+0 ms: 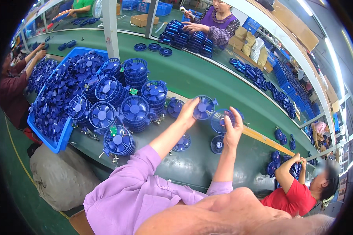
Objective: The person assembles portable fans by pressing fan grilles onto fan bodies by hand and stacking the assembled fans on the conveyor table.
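My left hand (189, 111) is raised above the green conveyor belt (208, 78), and its fingers pinch the rim of a blue fan body (204, 107). My right hand (233, 131), just right of this fan body, closes around a round blue grille (220, 120); thumb and fingers clamp its edge. The 2 parts almost touch, but I cannot tell if they are joined.

I judge the work is somewhere in the middle: left of the fan body stand many stacks of finished fans (121, 98), and further left a blue crate (62, 137) holds loose blades. Below the fan body, 2 more round parts (217, 144) lie flat on the belt and wait.

The fan body is a flat disc, so its axis is the hub axis. Its face points toward me and a little to the right, toward the grille.
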`<control>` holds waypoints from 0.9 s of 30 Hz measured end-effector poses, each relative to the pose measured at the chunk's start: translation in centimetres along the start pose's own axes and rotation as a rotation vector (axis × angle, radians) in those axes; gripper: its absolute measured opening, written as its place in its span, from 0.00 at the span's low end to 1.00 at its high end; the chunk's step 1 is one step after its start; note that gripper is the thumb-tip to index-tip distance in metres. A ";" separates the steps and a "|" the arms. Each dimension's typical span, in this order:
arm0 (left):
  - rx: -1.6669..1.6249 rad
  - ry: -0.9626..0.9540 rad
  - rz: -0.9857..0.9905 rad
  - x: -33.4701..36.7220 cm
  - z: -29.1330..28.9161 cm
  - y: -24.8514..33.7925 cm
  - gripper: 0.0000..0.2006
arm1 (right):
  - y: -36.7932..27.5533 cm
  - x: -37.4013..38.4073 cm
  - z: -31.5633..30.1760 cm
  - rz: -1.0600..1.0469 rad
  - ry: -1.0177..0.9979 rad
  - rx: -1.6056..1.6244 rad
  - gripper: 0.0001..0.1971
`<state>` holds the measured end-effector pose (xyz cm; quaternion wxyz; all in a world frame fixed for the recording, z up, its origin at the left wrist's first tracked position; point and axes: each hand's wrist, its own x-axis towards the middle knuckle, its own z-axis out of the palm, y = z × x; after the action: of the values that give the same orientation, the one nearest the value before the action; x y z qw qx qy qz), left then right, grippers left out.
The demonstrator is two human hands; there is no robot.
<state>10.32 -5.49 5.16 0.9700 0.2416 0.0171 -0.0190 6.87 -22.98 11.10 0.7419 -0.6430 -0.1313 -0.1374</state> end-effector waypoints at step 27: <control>0.594 -0.065 0.567 -4.0 2.6 -0.2 0.11 | 4.6 -1.5 7.2 -0.260 -0.246 -0.368 0.40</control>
<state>6.39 -6.81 7.54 0.8249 0.5056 -0.0869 0.2373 7.12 -15.19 7.31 0.5670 -0.7568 -0.2748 -0.1738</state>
